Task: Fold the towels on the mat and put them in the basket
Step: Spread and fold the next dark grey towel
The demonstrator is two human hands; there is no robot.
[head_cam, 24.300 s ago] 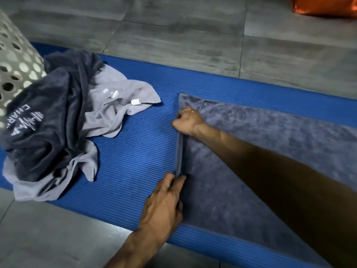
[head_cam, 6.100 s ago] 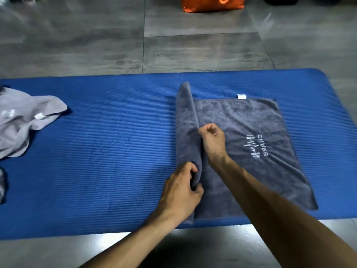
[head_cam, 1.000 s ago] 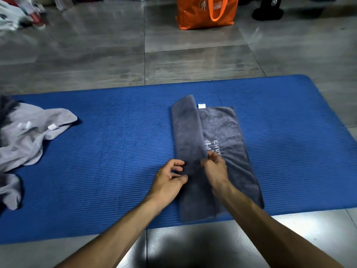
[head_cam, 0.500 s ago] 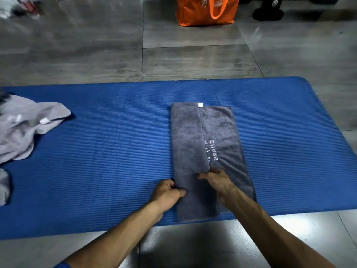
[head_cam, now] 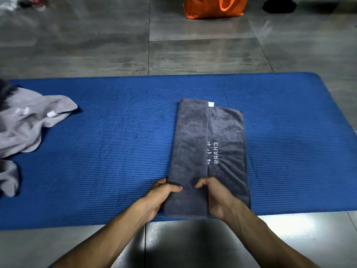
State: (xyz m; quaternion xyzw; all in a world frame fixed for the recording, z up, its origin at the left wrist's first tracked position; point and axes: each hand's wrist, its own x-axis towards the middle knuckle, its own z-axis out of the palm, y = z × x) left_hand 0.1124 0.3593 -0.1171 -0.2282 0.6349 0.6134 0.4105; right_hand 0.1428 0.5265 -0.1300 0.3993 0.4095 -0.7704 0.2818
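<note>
A dark grey towel [head_cam: 210, 147] lies folded into a long strip in the middle of the blue mat [head_cam: 116, 151], its left flap laid over part of the white lettering. At the strip's near end my left hand [head_cam: 161, 194] grips the left edge, thumb on top. My right hand [head_cam: 214, 194] grips the flap's right edge near the same end. A crumpled light grey towel [head_cam: 29, 120] sits at the mat's left end, with a bit of dark towel [head_cam: 5, 91] at the frame edge. The basket is out of view.
Grey floor tiles surround the mat. An orange bag [head_cam: 214, 6] stands on the floor at the back, with a dark object [head_cam: 278, 4] to its right. A shiny tile [head_cam: 193, 242] lies between me and the mat's near edge.
Over the last second both hands slid down the strip to its near end and closed on its edges. The left flap now lies flat.
</note>
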